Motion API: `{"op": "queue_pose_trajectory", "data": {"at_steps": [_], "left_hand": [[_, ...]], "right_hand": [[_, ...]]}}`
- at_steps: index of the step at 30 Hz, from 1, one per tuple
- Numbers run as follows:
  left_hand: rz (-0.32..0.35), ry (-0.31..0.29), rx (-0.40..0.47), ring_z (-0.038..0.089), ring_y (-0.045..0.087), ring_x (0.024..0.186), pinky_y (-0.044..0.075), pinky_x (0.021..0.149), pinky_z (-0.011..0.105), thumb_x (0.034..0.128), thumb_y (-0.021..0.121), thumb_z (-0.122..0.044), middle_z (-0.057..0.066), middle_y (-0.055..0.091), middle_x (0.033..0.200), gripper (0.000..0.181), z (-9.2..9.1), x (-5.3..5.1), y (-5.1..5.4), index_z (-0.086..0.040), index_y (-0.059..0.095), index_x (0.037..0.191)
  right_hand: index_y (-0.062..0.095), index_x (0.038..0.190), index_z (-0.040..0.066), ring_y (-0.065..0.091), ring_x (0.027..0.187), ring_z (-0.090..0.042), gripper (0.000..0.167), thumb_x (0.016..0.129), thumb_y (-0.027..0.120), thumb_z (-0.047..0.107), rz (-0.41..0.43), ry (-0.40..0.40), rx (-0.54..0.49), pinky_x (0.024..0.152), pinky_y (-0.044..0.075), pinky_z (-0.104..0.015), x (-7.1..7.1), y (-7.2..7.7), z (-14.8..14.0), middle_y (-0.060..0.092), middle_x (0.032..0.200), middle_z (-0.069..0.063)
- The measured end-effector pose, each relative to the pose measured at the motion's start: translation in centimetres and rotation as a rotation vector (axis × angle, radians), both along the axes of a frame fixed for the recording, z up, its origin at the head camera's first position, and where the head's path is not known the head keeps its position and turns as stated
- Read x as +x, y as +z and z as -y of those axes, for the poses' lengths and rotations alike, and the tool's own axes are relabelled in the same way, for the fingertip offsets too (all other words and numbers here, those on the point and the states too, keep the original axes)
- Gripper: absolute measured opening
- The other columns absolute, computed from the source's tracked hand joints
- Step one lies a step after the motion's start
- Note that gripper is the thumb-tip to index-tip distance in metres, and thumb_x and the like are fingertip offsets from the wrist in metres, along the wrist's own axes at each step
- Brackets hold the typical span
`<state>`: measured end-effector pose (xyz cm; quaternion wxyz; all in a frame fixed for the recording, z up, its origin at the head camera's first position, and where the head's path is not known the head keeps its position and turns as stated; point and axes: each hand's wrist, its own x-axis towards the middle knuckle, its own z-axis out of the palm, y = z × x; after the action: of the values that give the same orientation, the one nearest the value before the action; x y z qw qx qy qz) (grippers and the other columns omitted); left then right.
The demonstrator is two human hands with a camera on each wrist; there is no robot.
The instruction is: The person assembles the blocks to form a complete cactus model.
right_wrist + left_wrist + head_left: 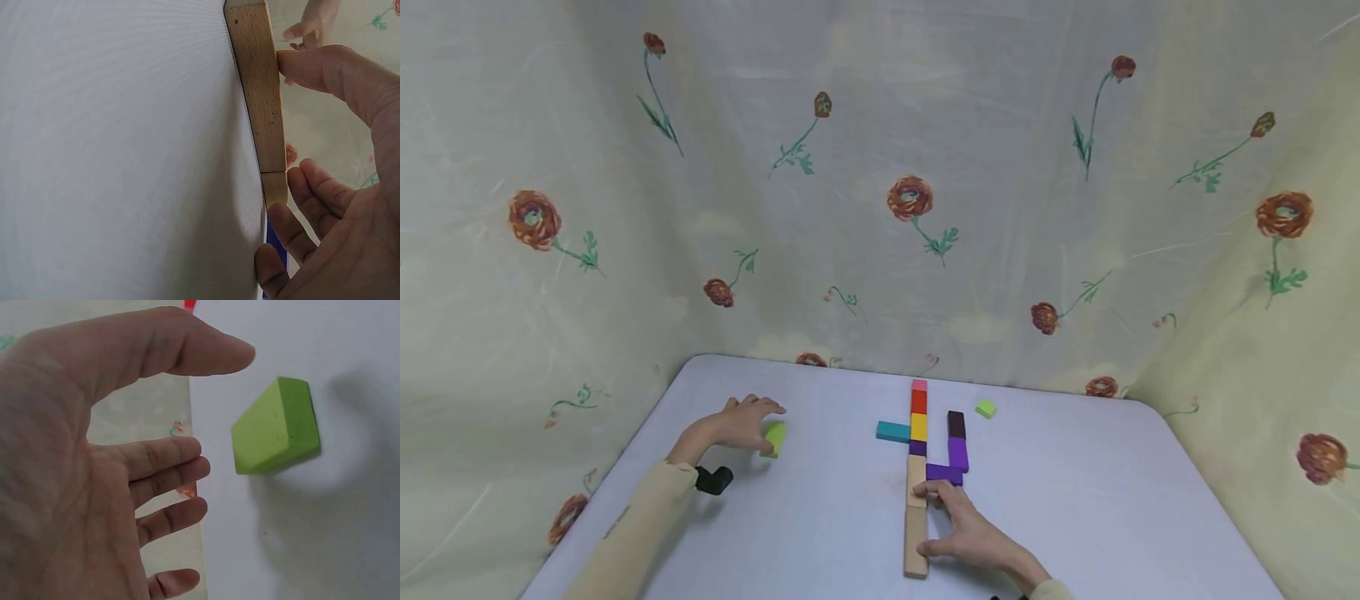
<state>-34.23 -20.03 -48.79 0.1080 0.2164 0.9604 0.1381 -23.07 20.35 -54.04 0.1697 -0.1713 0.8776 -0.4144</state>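
At the table's left, my left hand [741, 423] curves loosely beside a lime-green block [777, 435]. In the left wrist view, a gap separates its thumb and fingers from that block [269, 434]. My right hand [973, 533] spreads along two plain wooden blocks laid end to end, its fingers touching the far one [916, 471] and its thumb the near one [915, 533]. The right wrist view has the thumb against the near wooden block's edge [256, 87]. Beyond them, a dark purple [917, 448], a yellow [918, 427], a red [919, 402] and a pink block [919, 385] continue the line.
A teal block [892, 431] juts left from the line, and a purple block [943, 473] juts right. A violet block [958, 454] and a dark brown one [956, 424] run away from it. Farther right lies a small green block [987, 408]. Flowered cloth [1000, 250] surrounds the white table.
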Motion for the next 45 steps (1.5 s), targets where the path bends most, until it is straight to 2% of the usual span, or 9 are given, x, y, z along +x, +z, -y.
{"op": "queue_pose_trajectory", "data": {"at_steps": [12, 18, 28, 38, 45], "left_hand": [[0.023, -0.003, 0.046, 0.033, 0.045, 0.125, 0.029, 0.101, 0.062, 0.0728, 0.080, -0.023, 0.012, 0.054, 0.135, 0.059, 0.4, 0.3, -0.7, -0.010, 0.060, 0.127], [0.009, -0.029, 0.083, 0.035, 0.044, 0.128, 0.027, 0.101, 0.065, 0.0722, 0.081, -0.019, 0.013, 0.055, 0.135, 0.057, 0.8, -0.2, -1.2, -0.009, 0.061, 0.125], [-0.003, -0.026, 0.099, 0.035, 0.045, 0.126, 0.029, 0.097, 0.061, 0.0734, 0.081, -0.020, 0.012, 0.056, 0.133, 0.054, 1.0, -0.6, -1.5, -0.009, 0.064, 0.123], [-0.014, 0.018, 0.154, 0.036, 0.046, 0.128, 0.027, 0.101, 0.062, 0.0728, 0.082, -0.025, 0.014, 0.058, 0.130, 0.052, 0.8, -0.8, -1.8, -0.008, 0.065, 0.119], [-0.026, 0.038, 0.164, 0.037, 0.045, 0.128, 0.028, 0.102, 0.061, 0.0741, 0.081, -0.031, 0.017, 0.055, 0.133, 0.056, 0.1, -1.4, -2.3, -0.006, 0.064, 0.121]], "right_hand": [[0.044, 0.132, 0.022, 0.036, 0.126, -0.027, 0.069, 0.076, 0.080, 0.038, -0.011, 0.009, -0.005, 0.105, 0.030, -0.059, 0.0, -0.1, -0.1, 0.042, 0.135, -0.002], [0.044, 0.133, 0.023, 0.036, 0.127, -0.027, 0.069, 0.075, 0.080, 0.037, -0.021, 0.012, -0.002, 0.106, 0.030, -0.060, 0.0, 0.0, -0.1, 0.042, 0.136, -0.003], [0.044, 0.132, 0.024, 0.036, 0.126, -0.027, 0.069, 0.075, 0.081, 0.037, 0.004, -0.004, -0.004, 0.106, 0.029, -0.060, 0.0, -0.1, 0.0, 0.042, 0.136, -0.002], [0.045, 0.131, 0.024, 0.036, 0.125, -0.026, 0.068, 0.075, 0.080, 0.037, 0.001, -0.005, 0.002, 0.104, 0.031, -0.059, 0.0, -0.2, 0.0, 0.042, 0.134, -0.003], [0.044, 0.131, 0.025, 0.037, 0.123, -0.025, 0.067, 0.076, 0.080, 0.037, 0.009, -0.006, 0.008, 0.103, 0.033, -0.058, -0.1, -0.1, 0.0, 0.043, 0.133, -0.002]]}}
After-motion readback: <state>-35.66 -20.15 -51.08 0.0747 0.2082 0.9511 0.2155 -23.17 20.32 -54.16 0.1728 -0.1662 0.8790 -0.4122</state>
